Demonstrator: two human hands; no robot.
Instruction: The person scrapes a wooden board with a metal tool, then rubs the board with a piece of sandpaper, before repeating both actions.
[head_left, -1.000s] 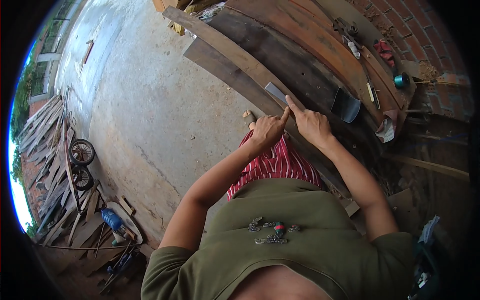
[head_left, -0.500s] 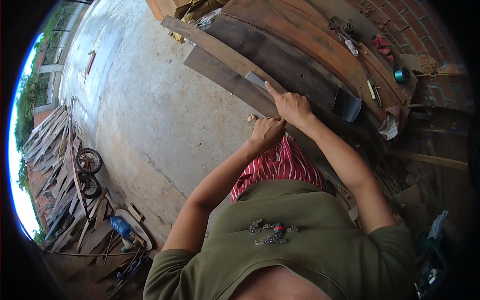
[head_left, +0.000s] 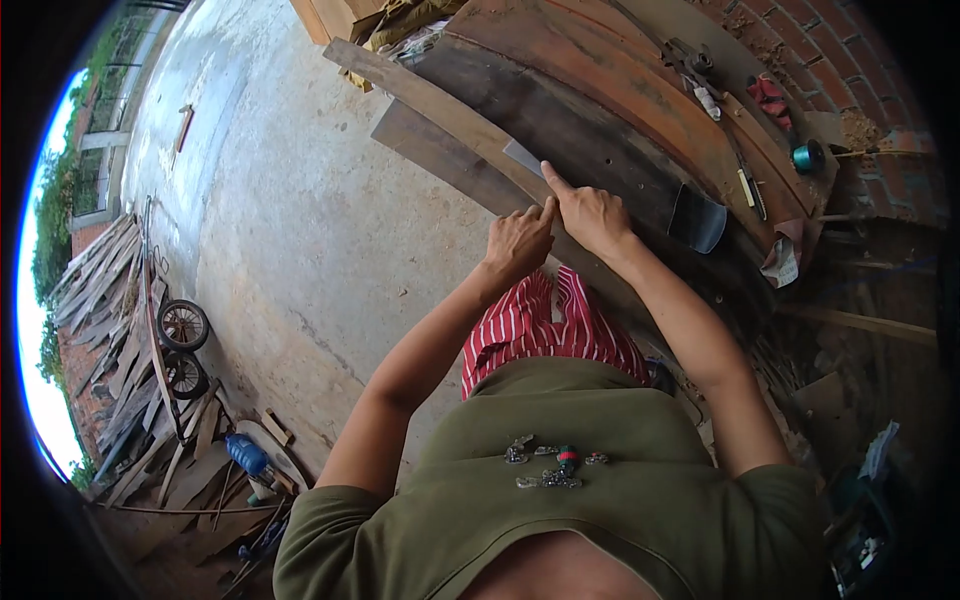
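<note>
Well, the pale grey flat piece [head_left: 521, 156] lies by the right-hand edge of the long curved plank [head_left: 430, 103], partly covered by the right hand [head_left: 592, 218]. Left of the plank, the grey board [head_left: 435, 150] juts out, and past its outer edge the concrete floor [head_left: 300, 230] gives wide room sideways. To the right there's less room: the dark tabletop [head_left: 575, 125] carries the curved dark sheet [head_left: 697, 220], well apart from the right hand.

The flat piece's bared end points forward and left, away from the body; its long axis runs roughly along the plank. The right grip is narrow, index finger extended onto the piece, other fingers curled; I can't tell how firmly it's held. The left hand [head_left: 521, 240] is just beside, index finger reaching toward the right hand, the rest folded; whether that grip holds anything, I can't tell.
</note>
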